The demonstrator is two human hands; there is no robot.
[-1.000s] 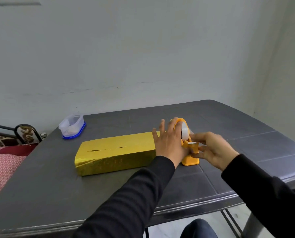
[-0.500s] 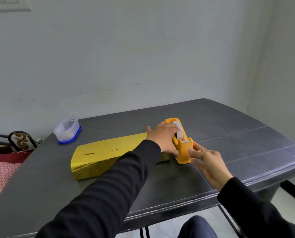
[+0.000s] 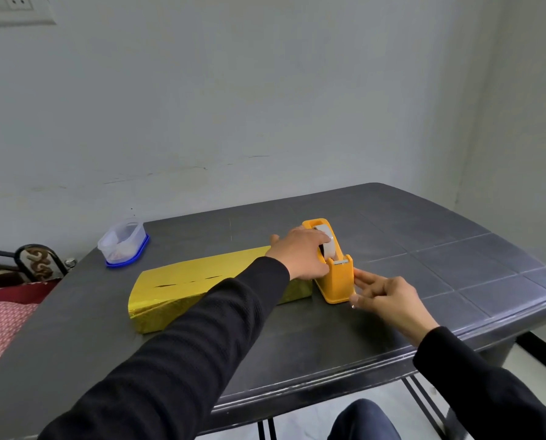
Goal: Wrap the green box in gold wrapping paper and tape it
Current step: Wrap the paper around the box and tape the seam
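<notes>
Box [image 3: 201, 281], already covered in gold paper, is lying on the tabletop [image 3: 424, 249] under the left wrist. Left hand [image 3: 300, 257] is gripping the tape dispenser [image 3: 332, 268]; right hand [image 3: 382, 293] fingers are pinching a tape strip. Taping remains.

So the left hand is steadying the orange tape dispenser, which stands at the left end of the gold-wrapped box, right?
Not quite. The head view shows the orange tape dispenser at the right end of the gold-wrapped box, not the left. The left hand does rest on it.

Gold-wrapped box [image 3: 201, 281] flat on table, by dispenser.
</notes>
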